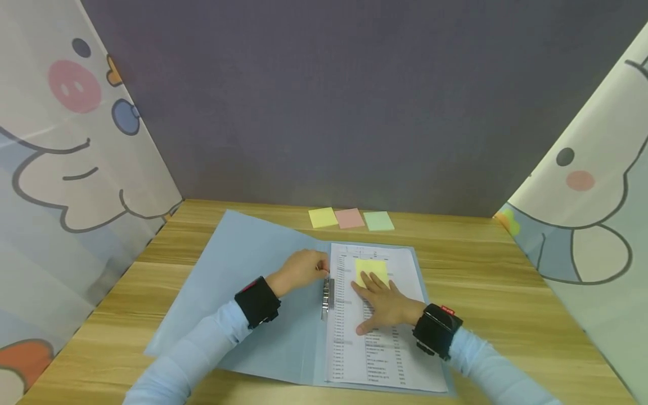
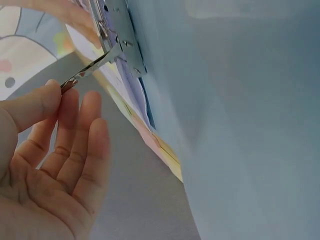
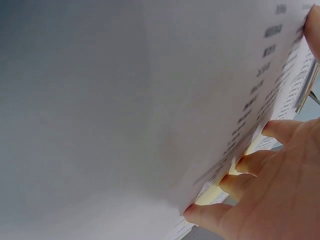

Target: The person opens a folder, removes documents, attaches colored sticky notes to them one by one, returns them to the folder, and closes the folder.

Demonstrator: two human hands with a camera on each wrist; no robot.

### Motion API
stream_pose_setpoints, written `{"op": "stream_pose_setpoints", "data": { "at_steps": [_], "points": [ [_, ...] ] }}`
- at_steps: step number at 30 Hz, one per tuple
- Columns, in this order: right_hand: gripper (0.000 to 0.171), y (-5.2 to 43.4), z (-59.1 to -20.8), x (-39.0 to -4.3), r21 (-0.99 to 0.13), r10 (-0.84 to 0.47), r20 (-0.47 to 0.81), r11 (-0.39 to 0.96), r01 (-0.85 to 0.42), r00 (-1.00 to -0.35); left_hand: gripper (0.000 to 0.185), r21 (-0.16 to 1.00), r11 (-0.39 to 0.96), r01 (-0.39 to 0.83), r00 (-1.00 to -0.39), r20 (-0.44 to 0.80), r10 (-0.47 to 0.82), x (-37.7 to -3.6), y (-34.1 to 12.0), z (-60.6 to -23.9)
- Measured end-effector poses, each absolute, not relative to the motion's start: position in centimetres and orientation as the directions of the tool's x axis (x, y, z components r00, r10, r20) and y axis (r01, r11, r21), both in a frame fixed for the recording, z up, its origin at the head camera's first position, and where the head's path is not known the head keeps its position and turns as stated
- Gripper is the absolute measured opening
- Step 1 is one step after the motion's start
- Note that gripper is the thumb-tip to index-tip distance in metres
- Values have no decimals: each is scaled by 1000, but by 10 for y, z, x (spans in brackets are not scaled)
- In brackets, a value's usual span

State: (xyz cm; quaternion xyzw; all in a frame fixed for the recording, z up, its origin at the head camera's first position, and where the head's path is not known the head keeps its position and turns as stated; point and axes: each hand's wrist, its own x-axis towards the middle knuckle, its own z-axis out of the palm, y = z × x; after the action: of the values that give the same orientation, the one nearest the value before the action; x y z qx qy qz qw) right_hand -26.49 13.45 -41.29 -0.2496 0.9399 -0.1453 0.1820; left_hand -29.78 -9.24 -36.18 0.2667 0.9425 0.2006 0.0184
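Note:
A light-blue folder [image 1: 243, 264] lies open on the wooden table [image 1: 506, 270]. A printed sheet [image 1: 385, 349] with a yellow sticky note [image 1: 372, 269] on it lies on the folder's right half. My right hand [image 1: 382, 304] presses flat on the sheet, its fingertips on the note's lower edge. In the right wrist view those straight fingers [image 3: 250, 162] rest on the paper [image 3: 200, 100]. My left hand [image 1: 301, 270] is at the top of the metal clip [image 1: 326, 295] along the spine. The left wrist view shows thumb and forefinger [image 2: 55, 97] pinching the clip's raised lever [image 2: 87, 72].
Three sticky-note pads lie in a row at the back of the table: yellow [image 1: 322, 217], pink [image 1: 349, 218] and green [image 1: 378, 221]. A grey partition stands behind them, and cartoon-printed curtains [image 1: 76, 169] close in both sides.

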Motion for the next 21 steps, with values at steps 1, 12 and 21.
{"op": "stream_pose_setpoints", "data": {
  "at_steps": [1,12,21],
  "points": [
    [104,134,-413,-265,-364,-522,-270,833,-416,-809,11,386,774,502,-853,74,517,-295,-93,-361],
    [104,134,-413,-265,-372,-521,-274,833,-411,-808,13,331,759,561,-814,51,579,-274,-93,-363],
    [103,134,-412,-263,-374,-520,-268,832,-410,-811,13,290,763,577,-809,72,584,-265,-96,-368]
  ]
}}
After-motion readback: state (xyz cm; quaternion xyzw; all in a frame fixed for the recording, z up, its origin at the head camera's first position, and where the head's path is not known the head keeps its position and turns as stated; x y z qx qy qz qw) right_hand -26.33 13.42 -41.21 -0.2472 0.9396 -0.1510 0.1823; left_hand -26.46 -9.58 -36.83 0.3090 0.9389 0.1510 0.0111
